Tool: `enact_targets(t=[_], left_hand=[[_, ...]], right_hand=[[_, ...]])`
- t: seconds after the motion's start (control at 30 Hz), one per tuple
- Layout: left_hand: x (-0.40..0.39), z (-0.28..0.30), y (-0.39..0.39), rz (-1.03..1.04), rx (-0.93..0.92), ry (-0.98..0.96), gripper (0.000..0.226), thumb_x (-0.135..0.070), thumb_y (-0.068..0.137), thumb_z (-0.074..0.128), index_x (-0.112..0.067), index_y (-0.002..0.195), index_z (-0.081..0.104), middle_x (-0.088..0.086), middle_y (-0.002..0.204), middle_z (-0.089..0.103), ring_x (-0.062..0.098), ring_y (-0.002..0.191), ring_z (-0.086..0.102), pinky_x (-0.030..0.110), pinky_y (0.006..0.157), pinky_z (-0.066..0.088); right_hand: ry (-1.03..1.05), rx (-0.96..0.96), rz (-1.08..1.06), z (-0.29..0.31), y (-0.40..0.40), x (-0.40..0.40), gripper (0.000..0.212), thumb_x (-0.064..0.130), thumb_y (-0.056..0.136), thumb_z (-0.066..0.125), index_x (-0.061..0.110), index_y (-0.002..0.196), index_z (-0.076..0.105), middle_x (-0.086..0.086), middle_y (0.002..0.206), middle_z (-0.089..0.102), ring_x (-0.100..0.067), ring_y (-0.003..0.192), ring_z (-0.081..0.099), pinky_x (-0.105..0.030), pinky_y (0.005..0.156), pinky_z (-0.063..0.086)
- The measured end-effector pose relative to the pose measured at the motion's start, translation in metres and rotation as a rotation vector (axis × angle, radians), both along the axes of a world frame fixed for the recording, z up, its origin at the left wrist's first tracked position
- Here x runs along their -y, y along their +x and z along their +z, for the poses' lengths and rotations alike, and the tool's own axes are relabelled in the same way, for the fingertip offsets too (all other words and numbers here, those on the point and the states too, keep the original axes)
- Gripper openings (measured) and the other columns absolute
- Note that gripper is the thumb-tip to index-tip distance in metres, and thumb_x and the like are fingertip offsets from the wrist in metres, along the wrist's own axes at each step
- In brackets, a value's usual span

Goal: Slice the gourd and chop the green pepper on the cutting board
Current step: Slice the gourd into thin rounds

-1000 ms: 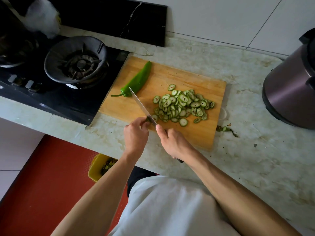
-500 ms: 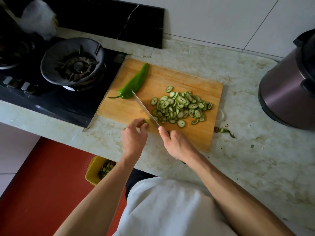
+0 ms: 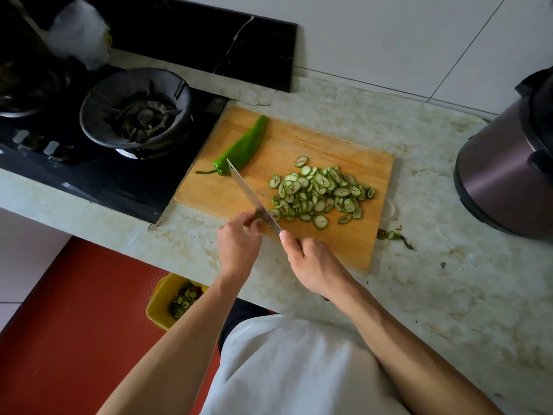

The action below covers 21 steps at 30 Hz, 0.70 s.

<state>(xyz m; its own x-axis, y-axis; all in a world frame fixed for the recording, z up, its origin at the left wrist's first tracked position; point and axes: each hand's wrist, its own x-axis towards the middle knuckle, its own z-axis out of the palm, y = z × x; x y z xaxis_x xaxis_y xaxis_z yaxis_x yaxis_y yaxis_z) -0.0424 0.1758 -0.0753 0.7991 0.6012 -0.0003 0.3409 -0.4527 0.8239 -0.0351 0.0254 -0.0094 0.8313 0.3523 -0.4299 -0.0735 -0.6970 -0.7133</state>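
A rectangular wooden cutting board (image 3: 299, 151), pale orange with visible grain, lies on a mottled, marble-patterned desk (image 3: 449, 280). On its right half sits a loose heap of gourd slices (image 3: 321, 193): thin ovals, green-rimmed with pale centres. At the board's far left lies a whole green pepper (image 3: 242, 148), glossy, long and tapered, its stem curling toward the stove.

The right hand (image 3: 314, 265) is clenched round the handle of a knife (image 3: 253, 196), forefinger extended along the spine; the narrow steel blade angles up toward the pepper's stem end. The left hand (image 3: 238, 241) pinches a small green gourd stub (image 3: 258, 216) against the blade at the board's near edge.

A black glass gas stove (image 3: 104, 175) with a round burner adjoins the board on the left. A purple metallic cooker (image 3: 508, 163) stands right. A green scrap (image 3: 395, 236) lies on the desk beside the board. Below, the floor is red, with a yellow bin (image 3: 167, 298) holding trimmings.
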Motion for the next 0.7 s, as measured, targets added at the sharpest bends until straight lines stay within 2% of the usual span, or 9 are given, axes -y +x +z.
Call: enact_targets(t=[0.23, 0.37, 0.47, 0.5, 0.63, 0.7], left_hand=[[0.001, 0.003, 0.000, 0.006, -0.003, -0.004, 0.021, -0.007, 0.090, 0.068, -0.010, 0.108, 0.077, 0.004, 0.098, 0.077, 0.014, 0.082, 0.066, 0.019, 0.079, 0.047], [0.003, 0.004, -0.001, 0.017, 0.040, -0.005, 0.019, -0.002, 0.088, 0.069, -0.007, 0.104, 0.078, 0.008, 0.094, 0.077, 0.009, 0.075, 0.059, 0.017, 0.072, 0.048], [0.004, 0.003, -0.001, 0.030, 0.064, 0.017, 0.020, 0.001, 0.087, 0.069, -0.004, 0.105, 0.077, 0.009, 0.101, 0.076, 0.005, 0.086, 0.061, -0.006, 0.074, 0.038], [0.004, 0.002, -0.001, 0.034, 0.062, 0.024, 0.020, 0.001, 0.087, 0.069, -0.004, 0.105, 0.077, 0.010, 0.103, 0.076, 0.005, 0.089, 0.062, -0.008, 0.075, 0.034], [0.004, -0.001, 0.000, 0.026, 0.045, 0.026, 0.021, 0.000, 0.086, 0.070, -0.004, 0.106, 0.076, 0.011, 0.104, 0.075, 0.019, 0.095, 0.071, -0.003, 0.079, 0.037], [0.003, -0.002, 0.001, 0.029, 0.037, 0.016, 0.021, -0.001, 0.087, 0.070, -0.005, 0.107, 0.076, 0.010, 0.104, 0.075, 0.014, 0.092, 0.069, -0.007, 0.075, 0.035]], right_hand=[[-0.007, 0.001, 0.009, 0.001, -0.001, -0.001, 0.064, 0.055, 0.102, 0.035, 0.010, 0.057, 0.046, -0.006, 0.062, 0.059, -0.024, 0.063, 0.055, -0.028, 0.062, 0.035], [-0.027, -0.002, 0.010, 0.002, -0.001, -0.003, 0.065, 0.055, 0.102, 0.035, 0.009, 0.056, 0.043, -0.007, 0.060, 0.056, -0.024, 0.061, 0.052, -0.028, 0.061, 0.033], [-0.042, -0.004, 0.012, 0.003, 0.000, -0.005, 0.066, 0.055, 0.102, 0.035, 0.008, 0.056, 0.042, -0.004, 0.057, 0.054, -0.018, 0.055, 0.050, -0.029, 0.059, 0.032], [-0.046, 0.000, 0.015, 0.002, 0.000, -0.005, 0.066, 0.055, 0.102, 0.035, 0.008, 0.056, 0.042, -0.004, 0.057, 0.053, -0.017, 0.054, 0.050, -0.029, 0.059, 0.032], [-0.053, 0.001, 0.016, 0.002, 0.002, -0.009, 0.067, 0.056, 0.102, 0.033, 0.008, 0.057, 0.043, -0.003, 0.057, 0.053, -0.016, 0.054, 0.050, -0.027, 0.060, 0.032], [-0.058, -0.005, 0.020, 0.002, 0.005, -0.013, 0.068, 0.058, 0.102, 0.032, 0.008, 0.058, 0.045, -0.003, 0.058, 0.054, -0.017, 0.054, 0.051, -0.028, 0.060, 0.034]])
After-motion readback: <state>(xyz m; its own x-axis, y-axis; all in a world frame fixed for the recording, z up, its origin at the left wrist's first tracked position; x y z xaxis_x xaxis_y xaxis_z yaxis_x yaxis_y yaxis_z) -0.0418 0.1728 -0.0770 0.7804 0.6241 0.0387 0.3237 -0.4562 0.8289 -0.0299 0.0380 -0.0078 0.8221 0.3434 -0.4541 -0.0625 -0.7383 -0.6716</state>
